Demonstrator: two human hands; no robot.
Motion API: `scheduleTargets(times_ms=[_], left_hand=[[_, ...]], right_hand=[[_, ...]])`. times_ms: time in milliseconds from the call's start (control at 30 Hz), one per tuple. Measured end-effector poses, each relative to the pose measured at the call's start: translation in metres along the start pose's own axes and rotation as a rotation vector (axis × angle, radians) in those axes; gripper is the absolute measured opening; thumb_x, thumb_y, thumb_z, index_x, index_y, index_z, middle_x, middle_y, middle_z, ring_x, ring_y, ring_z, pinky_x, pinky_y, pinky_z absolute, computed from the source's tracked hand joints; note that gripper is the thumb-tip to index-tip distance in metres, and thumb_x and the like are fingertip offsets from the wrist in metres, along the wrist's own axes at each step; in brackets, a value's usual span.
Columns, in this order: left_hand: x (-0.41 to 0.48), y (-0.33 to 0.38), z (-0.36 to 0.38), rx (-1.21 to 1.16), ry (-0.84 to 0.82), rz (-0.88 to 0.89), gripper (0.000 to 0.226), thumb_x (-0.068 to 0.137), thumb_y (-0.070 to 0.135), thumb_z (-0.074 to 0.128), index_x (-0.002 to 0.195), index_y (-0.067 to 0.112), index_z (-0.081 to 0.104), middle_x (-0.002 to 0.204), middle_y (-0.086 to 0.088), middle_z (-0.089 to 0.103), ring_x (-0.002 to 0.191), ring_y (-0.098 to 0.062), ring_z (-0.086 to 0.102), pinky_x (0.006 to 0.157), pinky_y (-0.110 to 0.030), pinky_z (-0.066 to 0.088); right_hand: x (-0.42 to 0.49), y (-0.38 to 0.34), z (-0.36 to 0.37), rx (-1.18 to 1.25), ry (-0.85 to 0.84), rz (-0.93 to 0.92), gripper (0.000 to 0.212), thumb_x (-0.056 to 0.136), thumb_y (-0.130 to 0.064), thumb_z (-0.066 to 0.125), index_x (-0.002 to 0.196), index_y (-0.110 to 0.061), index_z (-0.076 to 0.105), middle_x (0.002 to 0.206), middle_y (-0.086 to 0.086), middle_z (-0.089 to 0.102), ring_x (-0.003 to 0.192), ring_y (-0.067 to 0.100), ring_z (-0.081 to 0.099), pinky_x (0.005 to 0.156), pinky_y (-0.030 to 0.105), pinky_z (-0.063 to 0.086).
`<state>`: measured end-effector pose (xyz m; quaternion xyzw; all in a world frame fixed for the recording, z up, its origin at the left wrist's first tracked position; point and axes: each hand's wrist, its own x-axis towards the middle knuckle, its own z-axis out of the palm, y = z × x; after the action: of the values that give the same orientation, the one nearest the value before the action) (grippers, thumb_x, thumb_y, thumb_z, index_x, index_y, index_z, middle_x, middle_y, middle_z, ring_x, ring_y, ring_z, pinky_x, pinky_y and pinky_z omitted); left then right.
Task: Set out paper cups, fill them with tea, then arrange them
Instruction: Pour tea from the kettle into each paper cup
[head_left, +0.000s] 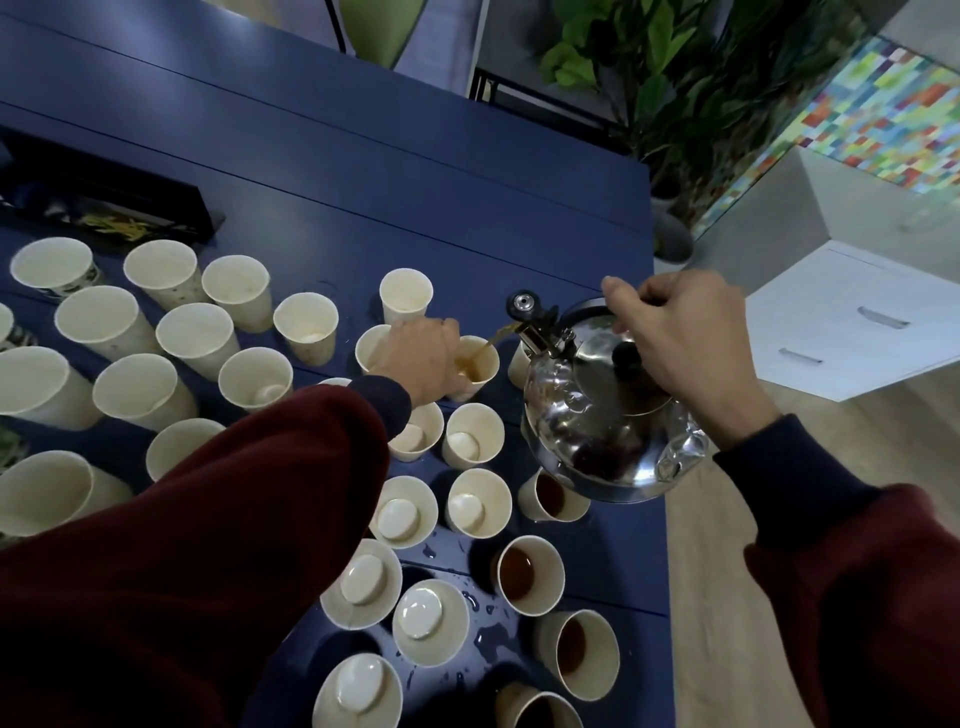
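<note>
My right hand (680, 348) grips the handle of a shiny steel kettle (608, 415), tilted left. A thin stream of brown tea runs from its spout into a paper cup (480, 366). My left hand (421, 358) holds that cup by its side on the dark blue table (363, 171). Several cups along the right edge hold dark tea, such as one cup (530, 574) and another cup (576, 652). Many empty cream cups (472, 434) stand upright across the table to the left and in front.
Drops and small puddles of liquid (488, 631) lie between the near cups. A dark tray (104, 208) sits at the back left. The table's right edge runs close to the kettle; beyond it are a white drawer cabinet (852, 327) and potted plants (670, 78).
</note>
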<state>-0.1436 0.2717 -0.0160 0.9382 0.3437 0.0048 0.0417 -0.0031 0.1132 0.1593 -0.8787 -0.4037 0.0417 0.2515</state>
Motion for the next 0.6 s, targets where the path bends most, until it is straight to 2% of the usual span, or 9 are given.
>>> scheduleTargets(times_ms=[67, 200, 233, 333, 433, 533, 600], left_hand=[[-0.001, 0.0, -0.001, -0.026, -0.005, -0.003, 0.053, 0.082, 0.059, 0.067, 0.107, 0.014, 0.057, 0.1, -0.006, 0.069, 0.09, -0.025, 0.065, 0.072, -0.034, 0.042], [-0.006, -0.002, 0.0, -0.103, -0.009, 0.001, 0.05, 0.083, 0.057, 0.068, 0.109, 0.015, 0.059, 0.104, -0.006, 0.069, 0.092, -0.026, 0.065, 0.073, -0.036, 0.045], [-0.008, -0.002, -0.001, -0.127, -0.002, 0.0, 0.048, 0.084, 0.055, 0.068, 0.11, 0.016, 0.059, 0.106, -0.006, 0.069, 0.094, -0.026, 0.064, 0.073, -0.037, 0.044], [-0.019, -0.004, -0.009, -0.21, 0.002, 0.005, 0.043, 0.089, 0.046, 0.067, 0.117, 0.014, 0.06, 0.113, -0.007, 0.067, 0.101, -0.027, 0.063, 0.077, -0.038, 0.047], [-0.032, -0.002, -0.024, -0.3, -0.044, 0.035, 0.038, 0.091, 0.039, 0.066, 0.116, 0.01, 0.064, 0.112, -0.011, 0.066, 0.101, -0.03, 0.062, 0.082, -0.043, 0.05], [-0.048, 0.004, -0.032, -0.322, -0.103, 0.075, 0.028, 0.093, 0.032, 0.062, 0.107, 0.008, 0.066, 0.105, -0.014, 0.068, 0.093, -0.033, 0.062, 0.08, -0.045, 0.051], [-0.057, 0.006, -0.03, -0.299, -0.133, 0.086, 0.027, 0.09, 0.024, 0.064, 0.112, 0.008, 0.067, 0.109, -0.013, 0.068, 0.097, -0.032, 0.062, 0.083, -0.043, 0.051]], right_hand=[[0.0, 0.0, 0.0, 0.021, -0.01, -0.002, 0.048, 0.097, -0.04, 0.061, 0.061, -0.009, 0.068, 0.038, -0.014, 0.052, 0.044, -0.001, 0.051, 0.046, 0.008, 0.034], [-0.006, 0.0, 0.001, 0.092, 0.013, -0.011, 0.054, 0.098, -0.042, 0.059, 0.054, -0.01, 0.06, 0.05, -0.008, 0.063, 0.049, 0.008, 0.054, 0.049, 0.011, 0.033], [-0.009, 0.0, 0.0, 0.12, 0.023, -0.011, 0.056, 0.098, -0.042, 0.059, 0.055, -0.007, 0.06, 0.052, -0.006, 0.065, 0.051, 0.011, 0.055, 0.052, 0.016, 0.036], [-0.018, -0.002, -0.003, 0.188, 0.073, -0.019, 0.059, 0.097, -0.045, 0.058, 0.062, 0.002, 0.06, 0.066, 0.018, 0.067, 0.058, 0.025, 0.055, 0.06, 0.031, 0.041], [-0.026, -0.003, -0.008, 0.207, 0.117, -0.038, 0.06, 0.097, -0.047, 0.058, 0.063, 0.003, 0.06, 0.069, 0.023, 0.067, 0.066, 0.034, 0.059, 0.066, 0.038, 0.046], [-0.038, -0.006, -0.017, 0.233, 0.105, -0.057, 0.06, 0.096, -0.044, 0.06, 0.061, 0.005, 0.058, 0.068, 0.025, 0.066, 0.062, 0.034, 0.056, 0.061, 0.033, 0.042], [-0.045, -0.007, -0.021, 0.222, 0.088, -0.069, 0.058, 0.096, -0.04, 0.062, 0.057, 0.003, 0.056, 0.061, 0.021, 0.064, 0.056, 0.031, 0.053, 0.056, 0.027, 0.038]])
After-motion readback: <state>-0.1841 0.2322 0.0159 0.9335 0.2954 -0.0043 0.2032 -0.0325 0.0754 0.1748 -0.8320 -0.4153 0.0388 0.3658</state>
